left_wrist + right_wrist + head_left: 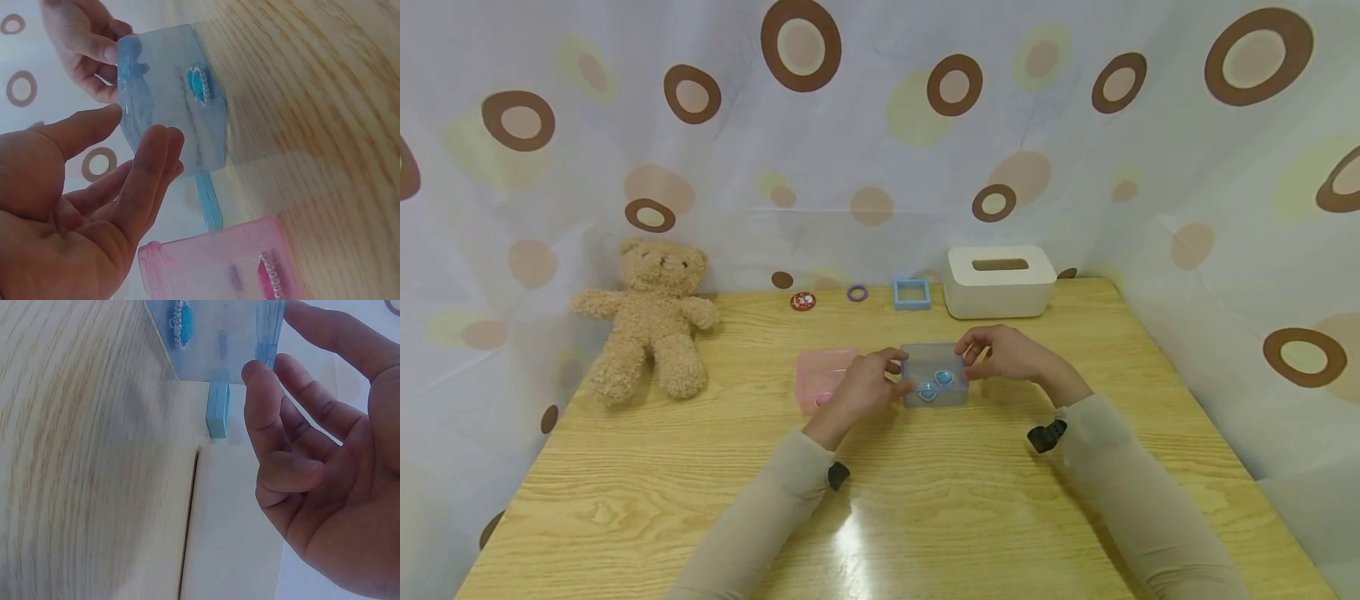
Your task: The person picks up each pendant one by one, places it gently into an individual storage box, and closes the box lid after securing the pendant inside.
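A translucent blue plastic box [934, 360] rests on the wooden table between the two hands. Two blue gem pieces [943, 377] with beaded silver rims show in it. At its left side, my left hand [867, 383] holds it with thumb and fingertips at the edge. The right hand [1000, 354] grips the opposite upper edge by thumb and forefinger, its other fingers bent, as the right wrist view shows. A translucent pink box [815, 372] with a pink gem piece [269, 278] sits to the left, partly hidden behind my left hand.
Along the back lie a red patterned disc [802, 302], a purple ring [857, 287] and a light blue square frame [912, 305]. A white tissue box [1000, 293] stands behind the right hand. A teddy bear [653, 312] sits at the left, against the patterned curtain [865, 150].
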The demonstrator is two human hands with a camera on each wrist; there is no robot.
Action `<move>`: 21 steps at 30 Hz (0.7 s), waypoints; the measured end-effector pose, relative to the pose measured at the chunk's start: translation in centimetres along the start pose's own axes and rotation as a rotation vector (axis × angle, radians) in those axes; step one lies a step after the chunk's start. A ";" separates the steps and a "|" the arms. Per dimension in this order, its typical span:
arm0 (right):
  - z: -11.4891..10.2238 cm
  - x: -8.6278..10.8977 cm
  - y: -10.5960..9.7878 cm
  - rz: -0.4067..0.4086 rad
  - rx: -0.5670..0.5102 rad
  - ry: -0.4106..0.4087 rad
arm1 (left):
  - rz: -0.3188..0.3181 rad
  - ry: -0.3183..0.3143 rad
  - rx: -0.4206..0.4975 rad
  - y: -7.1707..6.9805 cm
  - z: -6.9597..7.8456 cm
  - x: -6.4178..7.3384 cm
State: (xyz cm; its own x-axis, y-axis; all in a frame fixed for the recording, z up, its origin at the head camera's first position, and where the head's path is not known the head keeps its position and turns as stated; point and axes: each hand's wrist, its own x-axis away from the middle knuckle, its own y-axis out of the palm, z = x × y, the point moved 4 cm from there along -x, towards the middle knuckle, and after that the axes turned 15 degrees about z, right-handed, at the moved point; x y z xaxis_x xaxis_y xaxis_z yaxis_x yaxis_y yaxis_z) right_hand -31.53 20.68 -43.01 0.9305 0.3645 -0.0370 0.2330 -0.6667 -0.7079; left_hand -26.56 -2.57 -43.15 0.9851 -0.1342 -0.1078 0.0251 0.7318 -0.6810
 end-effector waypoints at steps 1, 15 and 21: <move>-0.1 0.0 0.0 0.001 0.006 -0.009 | 0.004 -0.001 -0.002 0.0 0.0 0.0; -0.4 0.4 -0.7 0.007 0.055 -0.037 | 0.004 0.009 -0.043 -0.3 0.1 0.2; -0.3 0.7 -2.4 0.067 0.075 -0.008 | 0.021 -0.001 -0.026 -1.5 -0.4 0.1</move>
